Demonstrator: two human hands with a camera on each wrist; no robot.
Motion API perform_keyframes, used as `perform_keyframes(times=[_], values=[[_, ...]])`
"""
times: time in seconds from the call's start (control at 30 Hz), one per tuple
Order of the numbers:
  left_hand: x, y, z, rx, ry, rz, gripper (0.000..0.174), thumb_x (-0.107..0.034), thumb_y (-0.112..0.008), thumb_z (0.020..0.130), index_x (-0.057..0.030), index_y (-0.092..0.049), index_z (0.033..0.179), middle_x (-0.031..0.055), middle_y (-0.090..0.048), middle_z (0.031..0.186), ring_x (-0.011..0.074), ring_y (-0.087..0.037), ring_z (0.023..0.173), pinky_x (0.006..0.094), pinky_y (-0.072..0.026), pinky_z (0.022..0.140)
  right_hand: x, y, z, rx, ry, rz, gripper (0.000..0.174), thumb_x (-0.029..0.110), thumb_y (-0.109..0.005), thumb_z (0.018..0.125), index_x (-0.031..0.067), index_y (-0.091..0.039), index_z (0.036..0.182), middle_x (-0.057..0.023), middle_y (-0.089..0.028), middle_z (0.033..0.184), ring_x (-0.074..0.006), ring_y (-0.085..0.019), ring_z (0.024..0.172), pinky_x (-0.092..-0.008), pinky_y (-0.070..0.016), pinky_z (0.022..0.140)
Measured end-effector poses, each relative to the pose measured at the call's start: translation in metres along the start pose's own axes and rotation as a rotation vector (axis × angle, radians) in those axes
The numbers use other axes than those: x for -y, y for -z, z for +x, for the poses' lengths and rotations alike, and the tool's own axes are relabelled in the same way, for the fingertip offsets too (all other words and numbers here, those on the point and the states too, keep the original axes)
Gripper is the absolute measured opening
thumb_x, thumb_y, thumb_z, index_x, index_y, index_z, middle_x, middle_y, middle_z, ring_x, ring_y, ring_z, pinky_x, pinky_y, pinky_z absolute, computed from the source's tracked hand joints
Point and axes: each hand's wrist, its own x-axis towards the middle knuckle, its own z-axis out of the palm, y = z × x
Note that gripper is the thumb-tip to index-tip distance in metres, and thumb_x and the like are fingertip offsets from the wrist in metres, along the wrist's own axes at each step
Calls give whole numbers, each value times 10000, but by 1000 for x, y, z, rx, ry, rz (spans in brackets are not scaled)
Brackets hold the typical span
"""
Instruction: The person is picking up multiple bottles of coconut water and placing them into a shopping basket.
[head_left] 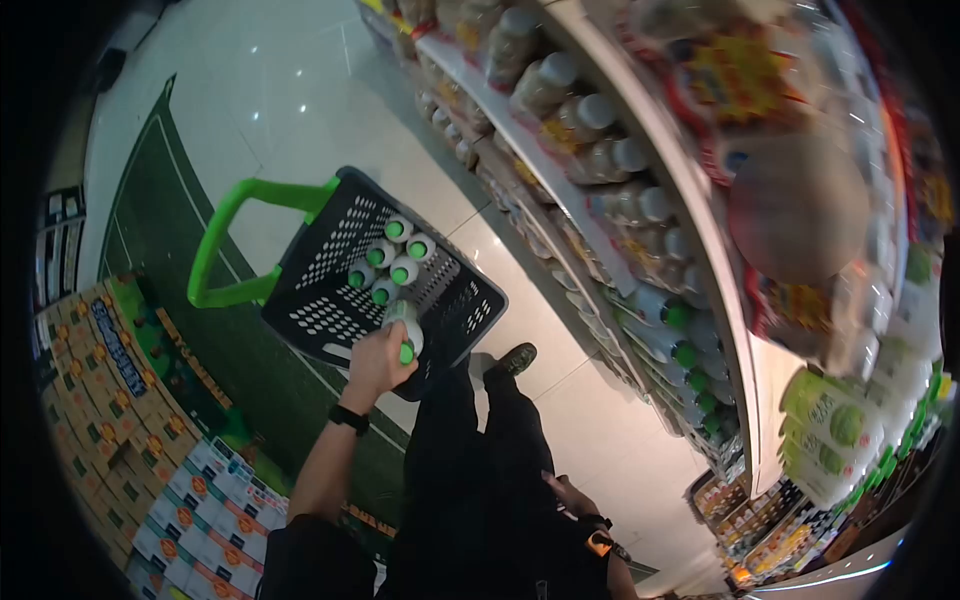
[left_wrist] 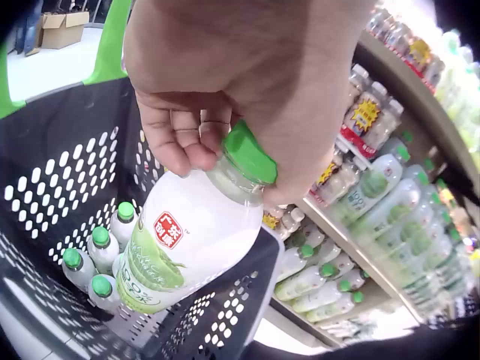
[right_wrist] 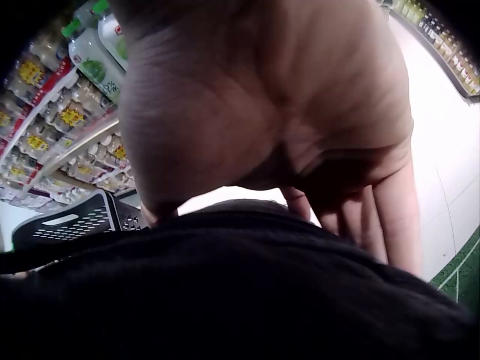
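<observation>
In the head view the left hand [head_left: 378, 362] grips a white bottle [head_left: 402, 318] with a green cap inside a dark basket [head_left: 345, 265] with a green handle [head_left: 215, 240]. The left wrist view shows the fingers of the left hand [left_wrist: 225, 112] curled round the neck of the bottle [left_wrist: 199, 232], which is tilted and has a green and white label. Several similar bottles [left_wrist: 103, 241] stand upright in the basket below it. The right hand [head_left: 572, 495] is beside the person's dark clothing, its fingers hanging loosely; no held thing shows in the right wrist view [right_wrist: 277, 105].
Shelves [head_left: 600, 240] of bottles run along the right side, with larger green-capped bottles [head_left: 830, 430] at the lower right. Stacked cartons [head_left: 110, 390] stand at the left beside a green floor strip [head_left: 170, 230]. The person's shoe [head_left: 518, 358] is near the basket.
</observation>
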Motion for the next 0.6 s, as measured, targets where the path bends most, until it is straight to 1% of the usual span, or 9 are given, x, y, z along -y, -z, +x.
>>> perform_keyframes(times=[0.03, 0.1, 0.13, 0.23, 0.27, 0.4, 0.5, 0.57, 0.6], values=[[12, -10, 14, 6, -10, -21, 407, -205, -787, 659, -88, -495, 919, 111, -614, 788, 359, -648, 695, 473, -512, 591, 14, 1, -2, 34, -75, -70, 1098, 805, -551, 778, -100, -359, 1370, -285, -561, 1237, -378, -628, 1055, -506, -568, 859], [35, -29, 32, -15, -8, -54, 416, -188, -782, 649, -79, -487, 922, 111, -607, 780, 365, -642, 686, 464, -514, 591, -18, 2, 45, 93, -98, -135, 1089, 805, -540, 783, -115, -366, 1340, -261, -577, 1164, -373, -633, 1023, -480, -597, 775], [46, -41, 40, -5, -49, -69, 422, -193, -779, 651, -74, -481, 926, 116, -609, 779, 368, -639, 682, 463, -516, 592, -25, 4, 58, 113, -144, -106, 1055, 782, -573, 788, -87, -355, 1344, -241, -578, 1119, -366, -639, 988, -451, -610, 716], [68, -75, 58, 11, -167, -85, 450, -205, -773, 658, -59, -481, 968, 145, -617, 763, 377, -645, 691, 460, -528, 608, -39, 10, 94, 91, -150, -57, 1006, 743, -615, 798, -54, -343, 1349, -230, -578, 1094, -350, -648, 965, -453, -609, 731], [74, -89, 64, 9, -146, -95, 462, -213, -771, 662, -52, -488, 990, 159, -627, 765, 384, -652, 706, 469, -534, 627, -31, 10, 104, 41, -192, -38, 962, 715, -643, 805, -11, -340, 1358, -233, -567, 1116, -336, -657, 929, -461, -607, 752], [85, -136, 107, 91, -55, -66, 501, -247, -772, 686, -29, -510, 1053, 195, -670, 811, 407, -675, 771, 487, -555, 695, -11, 22, 148, 150, -235, -86, 921, 714, -625, 821, -21, -397, 1328, -232, -571, 1161, -320, -680, 931, -388, -614, 710], [91, -177, 135, 239, 99, 12, 552, -293, -781, 718, -48, -514, 1135, 208, -700, 909, 405, -693, 856, 485, -568, 763, 10, 29, 156, 223, -113, -318, 876, 690, -620, 837, -50, -455, 1275, -211, -600, 1152, -304, -705, 894, -377, -617, 685], [98, -202, 149, 312, 183, 30, 593, -301, -781, 724, -52, -507, 1187, 203, -703, 920, 398, -693, 892, 476, -568, 783, 29, 30, 168, 219, -269, -486, 874, 675, -617, 836, -79, -476, 1256, -206, -617, 1123, -298, -721, 814, -385, -623, 667], [101, -208, 155, 314, 189, 38, 593, -301, -781, 724, -52, -507, 1187, 203, -703, 920, 398, -693, 892, 476, -568, 783, 29, 27, 171, 208, -274, -547, 886, 668, -619, 829, -94, -475, 1257, -216, -636, 1055, -287, -727, 757, -389, -625, 652]])
